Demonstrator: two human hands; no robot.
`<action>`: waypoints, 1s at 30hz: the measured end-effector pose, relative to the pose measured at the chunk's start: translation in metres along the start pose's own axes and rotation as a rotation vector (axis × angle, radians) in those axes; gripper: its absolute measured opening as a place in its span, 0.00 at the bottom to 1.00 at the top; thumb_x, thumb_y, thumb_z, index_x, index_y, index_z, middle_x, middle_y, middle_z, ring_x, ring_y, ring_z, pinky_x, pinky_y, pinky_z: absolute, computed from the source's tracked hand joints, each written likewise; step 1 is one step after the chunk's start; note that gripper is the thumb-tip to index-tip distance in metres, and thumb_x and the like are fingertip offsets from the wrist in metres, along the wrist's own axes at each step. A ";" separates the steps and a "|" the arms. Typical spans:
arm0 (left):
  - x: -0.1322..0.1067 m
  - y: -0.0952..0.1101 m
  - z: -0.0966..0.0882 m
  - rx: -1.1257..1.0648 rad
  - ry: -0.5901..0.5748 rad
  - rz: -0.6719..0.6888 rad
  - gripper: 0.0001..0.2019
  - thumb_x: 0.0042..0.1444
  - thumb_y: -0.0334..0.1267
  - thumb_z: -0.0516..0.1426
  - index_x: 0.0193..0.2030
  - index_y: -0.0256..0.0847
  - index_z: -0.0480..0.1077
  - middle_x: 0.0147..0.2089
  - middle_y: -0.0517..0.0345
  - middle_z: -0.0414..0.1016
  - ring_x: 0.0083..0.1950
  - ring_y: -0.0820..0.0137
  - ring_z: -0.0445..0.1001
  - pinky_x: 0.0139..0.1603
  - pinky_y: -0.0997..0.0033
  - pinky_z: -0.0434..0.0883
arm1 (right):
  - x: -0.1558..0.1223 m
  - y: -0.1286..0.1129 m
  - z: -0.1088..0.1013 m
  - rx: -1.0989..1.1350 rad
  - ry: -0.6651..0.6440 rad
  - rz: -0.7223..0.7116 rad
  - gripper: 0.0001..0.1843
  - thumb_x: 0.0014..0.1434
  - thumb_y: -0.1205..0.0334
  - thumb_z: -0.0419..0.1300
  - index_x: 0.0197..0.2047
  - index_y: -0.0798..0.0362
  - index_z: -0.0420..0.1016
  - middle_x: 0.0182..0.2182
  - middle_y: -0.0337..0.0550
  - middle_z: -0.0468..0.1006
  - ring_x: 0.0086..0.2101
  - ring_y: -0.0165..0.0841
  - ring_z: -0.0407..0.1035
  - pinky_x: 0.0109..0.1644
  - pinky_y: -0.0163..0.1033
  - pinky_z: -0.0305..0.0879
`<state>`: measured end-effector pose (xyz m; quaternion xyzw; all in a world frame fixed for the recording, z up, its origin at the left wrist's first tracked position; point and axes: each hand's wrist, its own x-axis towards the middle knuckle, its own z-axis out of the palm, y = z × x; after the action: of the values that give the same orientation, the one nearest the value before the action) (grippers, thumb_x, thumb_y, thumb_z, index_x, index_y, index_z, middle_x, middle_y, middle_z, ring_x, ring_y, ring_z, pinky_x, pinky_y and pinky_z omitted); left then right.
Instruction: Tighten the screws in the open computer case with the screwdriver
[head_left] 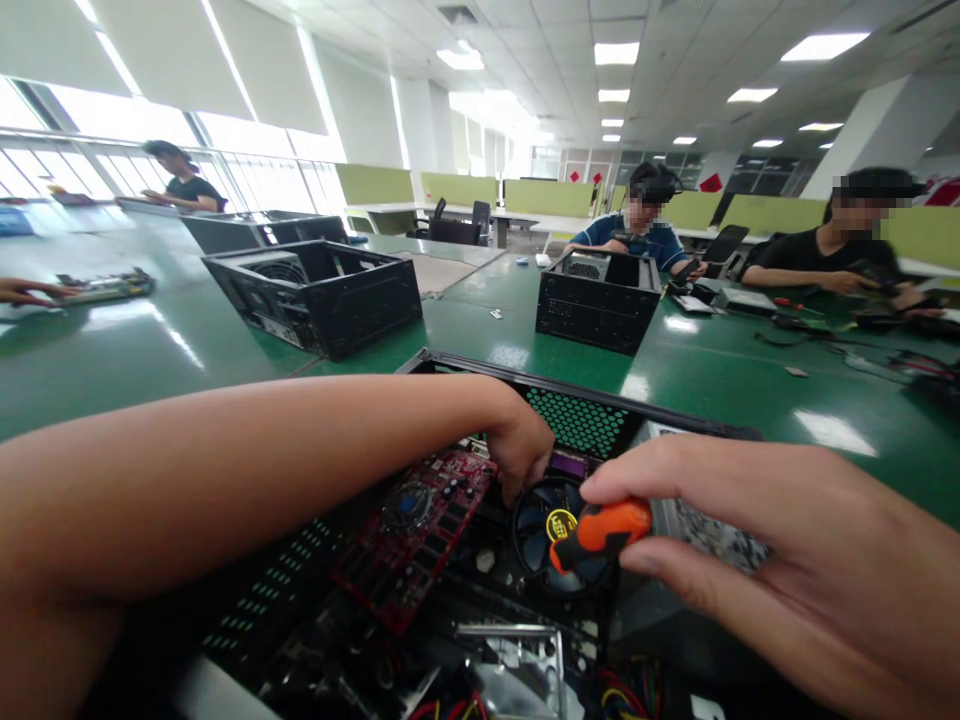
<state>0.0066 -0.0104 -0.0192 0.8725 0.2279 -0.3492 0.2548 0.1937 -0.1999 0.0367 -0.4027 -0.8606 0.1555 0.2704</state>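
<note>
An open black computer case [660,412] lies in front of me. Between the thumb and fingers of my right hand [780,530] is a screwdriver with an orange and black handle [604,530]; its shaft cannot be made out. It is over the round CPU fan [531,545], which has a yellow label. My left hand [521,445] reaches into the case between the fan and a red graphics card [420,530], its fingers curled downward. Their tips are hidden, so I cannot tell what they grip. A purple connector [568,465] shows beside that hand.
Two other black cases stand on the green table [480,325], one at the left [367,310] and one ahead [592,310]. Co-workers sit at the far side and left. Coloured cables [626,695] and a metal bracket [517,632] fill the case's near part.
</note>
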 end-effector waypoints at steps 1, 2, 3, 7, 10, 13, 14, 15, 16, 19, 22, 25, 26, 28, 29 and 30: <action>0.000 0.000 0.000 -0.006 0.004 0.012 0.06 0.48 0.29 0.72 0.26 0.41 0.81 0.21 0.69 0.77 0.33 0.68 0.74 0.37 0.71 0.67 | 0.001 -0.002 -0.001 0.023 -0.030 -0.001 0.12 0.76 0.57 0.60 0.55 0.37 0.85 0.47 0.37 0.91 0.42 0.39 0.86 0.46 0.39 0.84; -0.001 0.000 -0.001 -0.010 0.004 0.019 0.06 0.48 0.29 0.72 0.26 0.41 0.81 0.21 0.69 0.77 0.32 0.69 0.74 0.36 0.71 0.66 | 0.001 -0.004 -0.002 0.052 -0.063 0.003 0.13 0.76 0.59 0.60 0.56 0.37 0.85 0.48 0.37 0.91 0.44 0.38 0.86 0.45 0.37 0.84; -0.002 0.001 -0.001 -0.009 0.003 0.022 0.06 0.47 0.29 0.72 0.26 0.41 0.81 0.21 0.69 0.77 0.32 0.69 0.73 0.35 0.71 0.66 | 0.002 -0.005 -0.003 0.078 -0.095 0.015 0.14 0.76 0.61 0.60 0.56 0.37 0.86 0.48 0.36 0.91 0.45 0.37 0.86 0.44 0.36 0.84; -0.002 0.002 -0.002 0.005 -0.011 0.014 0.06 0.49 0.29 0.71 0.25 0.40 0.81 0.21 0.68 0.77 0.32 0.68 0.73 0.35 0.70 0.66 | -0.002 -0.005 -0.004 0.048 -0.060 -0.023 0.11 0.75 0.58 0.62 0.52 0.37 0.86 0.46 0.34 0.91 0.42 0.38 0.86 0.41 0.37 0.82; 0.001 -0.001 0.000 -0.022 -0.019 0.015 0.06 0.48 0.27 0.72 0.26 0.40 0.82 0.21 0.69 0.76 0.33 0.68 0.75 0.38 0.71 0.68 | -0.006 0.001 -0.003 -0.061 -0.005 -0.001 0.07 0.73 0.51 0.64 0.47 0.38 0.84 0.39 0.34 0.89 0.34 0.38 0.84 0.35 0.41 0.79; 0.005 -0.007 0.002 -0.044 0.001 0.038 0.06 0.45 0.28 0.73 0.28 0.41 0.83 0.21 0.69 0.76 0.34 0.67 0.75 0.39 0.71 0.69 | -0.007 0.006 -0.003 -0.116 0.031 0.007 0.06 0.73 0.51 0.65 0.47 0.37 0.84 0.39 0.35 0.89 0.33 0.39 0.83 0.34 0.42 0.78; 0.006 -0.008 0.002 -0.039 0.007 0.041 0.06 0.44 0.29 0.73 0.28 0.41 0.83 0.22 0.69 0.77 0.34 0.67 0.76 0.40 0.70 0.70 | -0.007 0.006 -0.003 -0.119 0.042 -0.005 0.06 0.73 0.52 0.64 0.49 0.36 0.84 0.40 0.34 0.90 0.34 0.39 0.84 0.37 0.42 0.79; 0.007 -0.009 0.003 -0.031 0.014 0.038 0.06 0.43 0.30 0.74 0.28 0.41 0.83 0.22 0.68 0.77 0.35 0.66 0.76 0.40 0.70 0.70 | -0.008 0.007 -0.004 -0.119 0.054 -0.020 0.08 0.74 0.52 0.63 0.51 0.35 0.84 0.42 0.34 0.91 0.36 0.39 0.85 0.39 0.42 0.81; 0.007 -0.010 0.003 -0.027 0.021 0.034 0.06 0.42 0.31 0.74 0.28 0.41 0.84 0.23 0.67 0.78 0.35 0.65 0.76 0.41 0.69 0.71 | -0.008 0.007 -0.005 -0.120 0.065 -0.030 0.09 0.74 0.51 0.62 0.53 0.33 0.85 0.45 0.33 0.91 0.38 0.40 0.86 0.42 0.43 0.83; 0.006 -0.008 0.001 -0.051 0.024 0.018 0.06 0.42 0.30 0.74 0.26 0.42 0.83 0.25 0.64 0.80 0.36 0.64 0.76 0.44 0.66 0.71 | -0.011 0.010 -0.012 -0.134 0.094 -0.009 0.14 0.76 0.48 0.60 0.58 0.32 0.84 0.52 0.33 0.91 0.44 0.43 0.87 0.48 0.43 0.85; 0.002 -0.001 -0.002 -0.044 -0.022 -0.012 0.08 0.46 0.31 0.73 0.22 0.43 0.81 0.25 0.62 0.79 0.35 0.64 0.75 0.42 0.66 0.70 | -0.012 0.021 -0.020 -0.164 0.191 0.036 0.15 0.76 0.49 0.61 0.62 0.34 0.81 0.53 0.35 0.91 0.45 0.44 0.88 0.50 0.44 0.84; -0.001 0.008 -0.006 -0.016 -0.058 -0.039 0.11 0.46 0.31 0.72 0.19 0.44 0.78 0.23 0.62 0.78 0.33 0.64 0.74 0.39 0.65 0.69 | -0.008 0.035 -0.025 -0.214 0.265 0.045 0.14 0.75 0.51 0.60 0.59 0.35 0.82 0.51 0.35 0.91 0.44 0.44 0.87 0.47 0.45 0.83; -0.002 0.010 -0.007 -0.010 -0.067 -0.044 0.12 0.47 0.31 0.72 0.18 0.44 0.77 0.23 0.62 0.77 0.32 0.64 0.73 0.38 0.65 0.68 | -0.006 0.039 -0.026 -0.228 0.268 0.049 0.13 0.75 0.51 0.60 0.58 0.36 0.83 0.50 0.36 0.91 0.44 0.44 0.87 0.47 0.46 0.83; -0.003 0.012 -0.008 0.001 -0.076 -0.045 0.13 0.48 0.31 0.72 0.17 0.44 0.77 0.23 0.63 0.77 0.32 0.66 0.73 0.37 0.66 0.67 | -0.001 0.045 -0.026 -0.247 0.263 0.054 0.14 0.74 0.52 0.59 0.56 0.39 0.84 0.50 0.38 0.91 0.44 0.46 0.87 0.46 0.48 0.82; -0.003 0.013 -0.008 0.004 -0.077 -0.043 0.13 0.48 0.31 0.71 0.17 0.44 0.77 0.23 0.63 0.77 0.32 0.66 0.73 0.36 0.67 0.67 | 0.001 0.046 -0.026 -0.250 0.255 0.058 0.14 0.74 0.52 0.59 0.56 0.40 0.84 0.50 0.39 0.91 0.45 0.46 0.87 0.47 0.49 0.82; -0.004 0.013 -0.008 0.003 -0.076 -0.040 0.13 0.49 0.31 0.71 0.18 0.44 0.77 0.23 0.63 0.77 0.32 0.66 0.73 0.36 0.67 0.67 | 0.003 0.048 -0.026 -0.251 0.244 0.064 0.15 0.74 0.53 0.58 0.57 0.41 0.84 0.51 0.40 0.91 0.46 0.46 0.86 0.48 0.50 0.82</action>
<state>0.0157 -0.0168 -0.0079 0.8541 0.2350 -0.3877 0.2548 0.2363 -0.1663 0.0354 -0.4762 -0.8209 0.0054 0.3152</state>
